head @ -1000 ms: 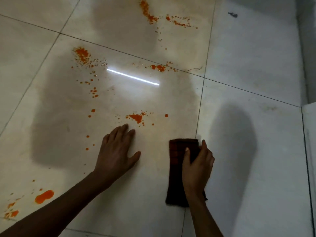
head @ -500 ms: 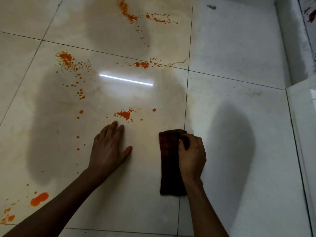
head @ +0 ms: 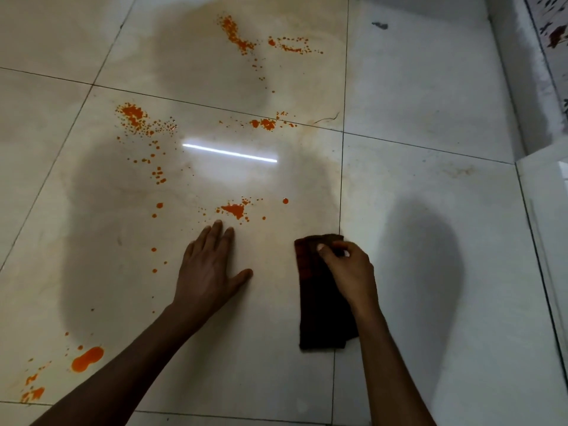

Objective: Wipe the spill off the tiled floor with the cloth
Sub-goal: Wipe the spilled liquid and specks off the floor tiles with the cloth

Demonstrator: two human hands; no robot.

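An orange spill is splattered over the glossy cream tiled floor (head: 276,348). One blot (head: 235,210) lies just beyond my left fingertips, a cluster (head: 133,116) sits farther left, more streaks (head: 236,35) at the top, and a big drop (head: 87,359) at the lower left. A dark brown folded cloth (head: 319,315) lies flat on the floor across a grout line. My right hand (head: 350,272) rests on the cloth's far end, with fingers curled and pinching its top edge. My left hand (head: 209,269) is pressed flat on the tile, fingers spread, holding nothing.
A white wall base (head: 522,87) and a white step or ledge (head: 544,210) bound the floor on the right. A small dark mark (head: 380,25) and a thin hair-like strand (head: 327,118) lie on the tiles. Shadows fall across the floor.
My right hand went from lying flat on the cloth to curling its fingers around the cloth's far edge. The left hand stayed planted. The view shifted slightly.
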